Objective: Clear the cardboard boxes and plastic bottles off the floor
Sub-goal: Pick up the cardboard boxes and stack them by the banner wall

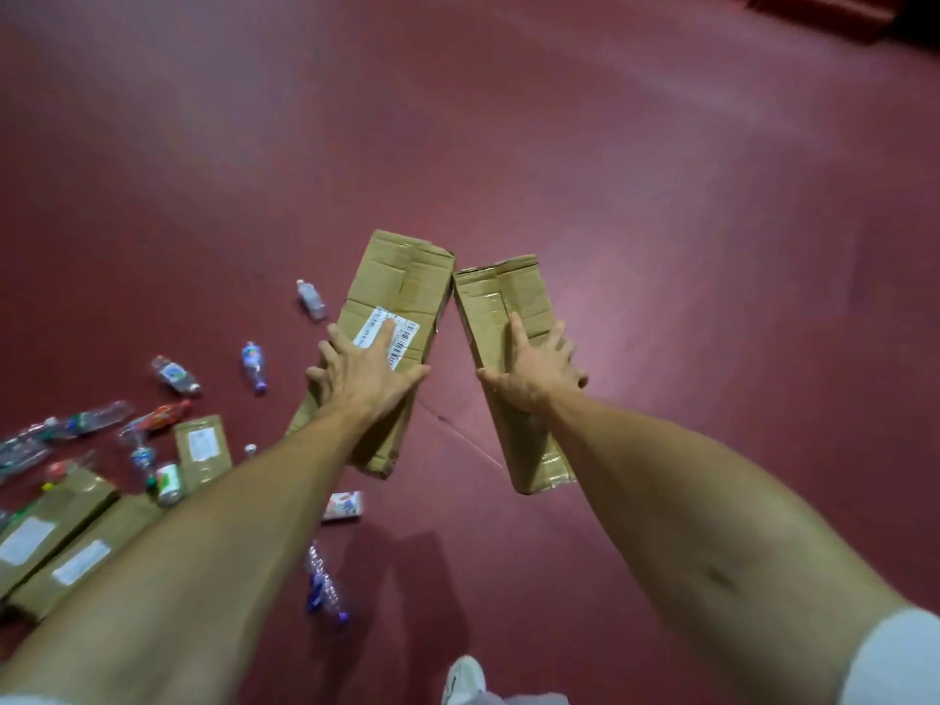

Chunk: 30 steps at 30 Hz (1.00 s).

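I hold two long brown cardboard boxes out in front of me above the dark red floor. My left hand [365, 371] grips the labelled cardboard box [402, 287], fingers spread over its white barcode sticker. My right hand [534, 368] grips the plain taped cardboard box [513, 292]. The far ends of the two boxes touch. On the floor at the left lie several plastic bottles, among them a clear one [311, 298], a purple-capped one [253, 366] and a crushed one [325, 585]. More labelled cardboard boxes [76, 562] lie at the lower left.
A small flat cardboard packet [201, 450] and a small white carton [343, 505] lie among the bottles. My white shoe [465, 679] shows at the bottom edge. The red floor [661, 195] stretches ahead and to the right; a dark raised edge [839, 12] runs along the top right.
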Available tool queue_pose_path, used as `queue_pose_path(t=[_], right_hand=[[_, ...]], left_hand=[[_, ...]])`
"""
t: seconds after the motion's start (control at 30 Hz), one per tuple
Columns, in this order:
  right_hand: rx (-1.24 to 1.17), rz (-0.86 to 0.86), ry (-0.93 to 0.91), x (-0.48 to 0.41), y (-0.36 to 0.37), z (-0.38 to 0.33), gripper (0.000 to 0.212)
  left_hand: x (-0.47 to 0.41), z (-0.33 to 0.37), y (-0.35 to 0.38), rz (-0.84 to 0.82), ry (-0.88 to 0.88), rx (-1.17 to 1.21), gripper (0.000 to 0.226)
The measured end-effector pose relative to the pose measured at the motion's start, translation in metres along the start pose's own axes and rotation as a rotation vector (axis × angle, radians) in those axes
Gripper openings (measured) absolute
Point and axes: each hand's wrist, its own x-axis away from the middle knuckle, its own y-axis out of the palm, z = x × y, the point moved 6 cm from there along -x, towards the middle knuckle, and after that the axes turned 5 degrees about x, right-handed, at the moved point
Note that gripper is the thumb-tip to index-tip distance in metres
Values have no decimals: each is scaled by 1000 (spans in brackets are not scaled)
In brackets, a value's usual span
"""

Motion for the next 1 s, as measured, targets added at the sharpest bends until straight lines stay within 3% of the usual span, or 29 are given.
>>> queue_pose_path(t=[0.33,0.53,0.83,1.0], right_hand=[[-186,26,445,-40,-49,200,102],[-311,72,716,-21,-63,293,100],[-493,110,1078,62,-38,439,100],[-565,115,1198,110,-18,532,99]], left_hand=[[-63,244,70,-172,462,-225,84],[-58,364,106,-267,721,-289,81],[39,520,213,-375,1106,-468,78],[113,591,278,-402,1235,-511,80]])
